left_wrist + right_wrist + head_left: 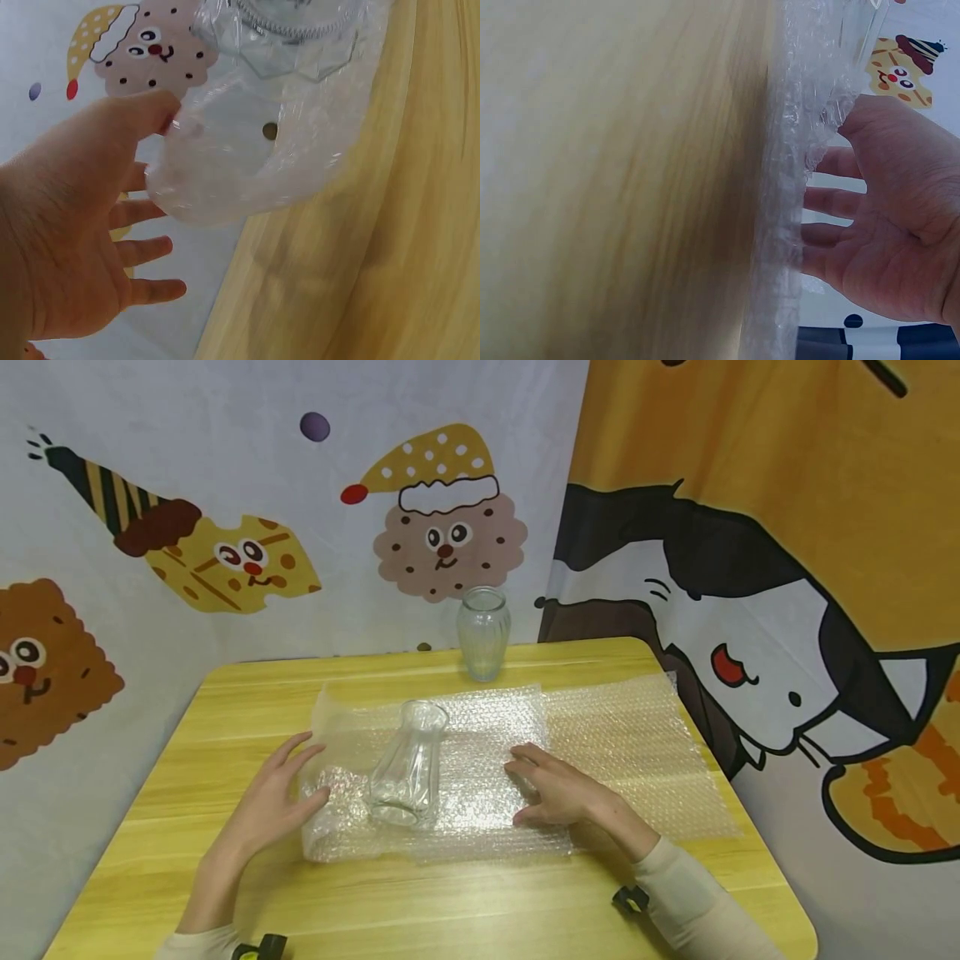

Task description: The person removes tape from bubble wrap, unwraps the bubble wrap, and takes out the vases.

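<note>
A clear glass vase [411,772] lies on its side on a sheet of bubble wrap [487,827], its wide base toward the person. Beside the sheet's left edge is my left hand [262,802], fingers spread and thumb up at the rolled plastic edge, which the left wrist view shows close to the thumb tip [169,112]. To the right of the vase, my right hand [558,789] rests its bent, spread fingertips on the bubble wrap. In the right wrist view the bubble wrap [780,210] partly hides those fingers. Neither hand touches the glass.
A second glass vase [483,639] stands upright at the table's back edge, behind the sheet. Bubble wrap [630,760] stretches on toward the right side of the yellow wood-grain table [480,910]. Printed cloth [262,460] hangs around the table.
</note>
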`<state>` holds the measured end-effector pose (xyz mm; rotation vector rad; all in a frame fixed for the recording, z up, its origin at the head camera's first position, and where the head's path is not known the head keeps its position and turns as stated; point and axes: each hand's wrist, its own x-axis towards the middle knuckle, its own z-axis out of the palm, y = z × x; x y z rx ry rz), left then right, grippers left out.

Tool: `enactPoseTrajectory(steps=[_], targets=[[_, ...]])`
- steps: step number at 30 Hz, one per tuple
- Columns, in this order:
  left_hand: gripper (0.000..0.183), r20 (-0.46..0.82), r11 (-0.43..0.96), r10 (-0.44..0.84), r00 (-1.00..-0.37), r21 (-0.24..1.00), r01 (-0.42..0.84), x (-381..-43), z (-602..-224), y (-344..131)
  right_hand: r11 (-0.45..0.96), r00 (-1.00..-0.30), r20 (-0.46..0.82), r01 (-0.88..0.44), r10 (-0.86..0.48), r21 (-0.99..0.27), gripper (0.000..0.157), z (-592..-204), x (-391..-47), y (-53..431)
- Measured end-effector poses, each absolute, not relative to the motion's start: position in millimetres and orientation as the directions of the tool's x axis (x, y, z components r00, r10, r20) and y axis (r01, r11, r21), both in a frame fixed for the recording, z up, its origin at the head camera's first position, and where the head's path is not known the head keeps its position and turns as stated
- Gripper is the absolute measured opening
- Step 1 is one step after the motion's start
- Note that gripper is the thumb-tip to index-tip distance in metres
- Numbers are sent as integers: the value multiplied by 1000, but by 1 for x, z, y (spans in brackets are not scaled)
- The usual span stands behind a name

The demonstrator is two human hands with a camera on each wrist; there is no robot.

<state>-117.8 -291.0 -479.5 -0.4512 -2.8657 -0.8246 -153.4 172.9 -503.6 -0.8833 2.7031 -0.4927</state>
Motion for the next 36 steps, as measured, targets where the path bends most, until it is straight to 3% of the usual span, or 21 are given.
enactPoseTrajectory(steps=[22, 36], targets=[[79, -95, 872, 309, -946, 426, 242, -110, -492, -314, 755, -781, -130, -527, -611, -389, 95, -502, -155, 174], [78, -168, 859, 344, -924, 453, 238, -106, -493, -323, 758, -786, -129, -518, -604, -395, 93, -502, -153, 172]])
